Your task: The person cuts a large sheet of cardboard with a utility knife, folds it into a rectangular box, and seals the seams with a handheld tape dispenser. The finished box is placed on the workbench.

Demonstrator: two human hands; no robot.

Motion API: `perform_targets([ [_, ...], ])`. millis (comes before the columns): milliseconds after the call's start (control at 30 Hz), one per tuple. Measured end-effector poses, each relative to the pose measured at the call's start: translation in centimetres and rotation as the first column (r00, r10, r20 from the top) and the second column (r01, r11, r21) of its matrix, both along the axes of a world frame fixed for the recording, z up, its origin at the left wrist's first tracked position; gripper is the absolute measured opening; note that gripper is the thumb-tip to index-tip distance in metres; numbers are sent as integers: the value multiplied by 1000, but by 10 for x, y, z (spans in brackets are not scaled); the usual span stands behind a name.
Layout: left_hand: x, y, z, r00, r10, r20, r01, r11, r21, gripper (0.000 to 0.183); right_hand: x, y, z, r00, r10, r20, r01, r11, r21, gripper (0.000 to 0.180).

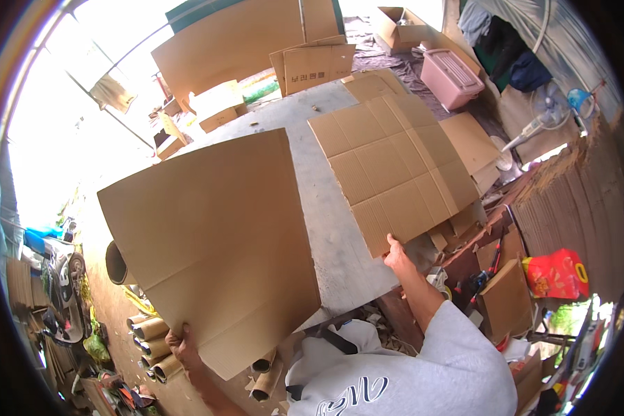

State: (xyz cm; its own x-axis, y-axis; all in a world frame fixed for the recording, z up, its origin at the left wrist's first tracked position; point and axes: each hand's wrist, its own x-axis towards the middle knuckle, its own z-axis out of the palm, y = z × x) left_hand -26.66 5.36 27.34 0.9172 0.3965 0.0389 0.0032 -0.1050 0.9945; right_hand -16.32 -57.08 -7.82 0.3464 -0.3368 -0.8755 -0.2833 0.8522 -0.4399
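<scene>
A large plain cardboard sheet (213, 234) is held by its lower left edge in my left hand (183, 346), thumb on top, fingers hidden beneath. It is raised and tilted over the left part of the grey work table (333, 249). My right hand (397, 255) grips the near corner of a second cardboard sheet (390, 166), which has crossing crease lines and a bent right part. This sheet extends over the table's right side. Another flat cardboard piece (372, 87) lies at the table's far end. Small scraps lie on the table near the far edge.
Cardboard tubes (153, 328) are stacked on the floor at lower left. A pink lidded storage box (450, 78) stands at far right. Stacked cardboard (577, 208), a red bag (556, 274) and tools are on the right. Large upright cardboard sheets (229, 47) stand behind the table.
</scene>
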Motion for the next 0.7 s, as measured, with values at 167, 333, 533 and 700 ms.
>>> perform_targets([
  [167,-10,4,1,997,7,73,-5,1000,-26,16,-5,14,21,992,7,-127,-13,999,-44,65],
  [333,-16,36,-27,990,81,113,-86,995,49,17,-3,18,19,986,99,-137,-101,995,-6,42],
  [533,-14,5,-2,996,49,70,-46,998,-49,14,-24,5,41,866,470,-172,-462,883,88,57],
  [700,-32,7,-11,997,49,67,-49,999,-13,15,-24,4,74,787,551,-279,-546,832,103,61],
])
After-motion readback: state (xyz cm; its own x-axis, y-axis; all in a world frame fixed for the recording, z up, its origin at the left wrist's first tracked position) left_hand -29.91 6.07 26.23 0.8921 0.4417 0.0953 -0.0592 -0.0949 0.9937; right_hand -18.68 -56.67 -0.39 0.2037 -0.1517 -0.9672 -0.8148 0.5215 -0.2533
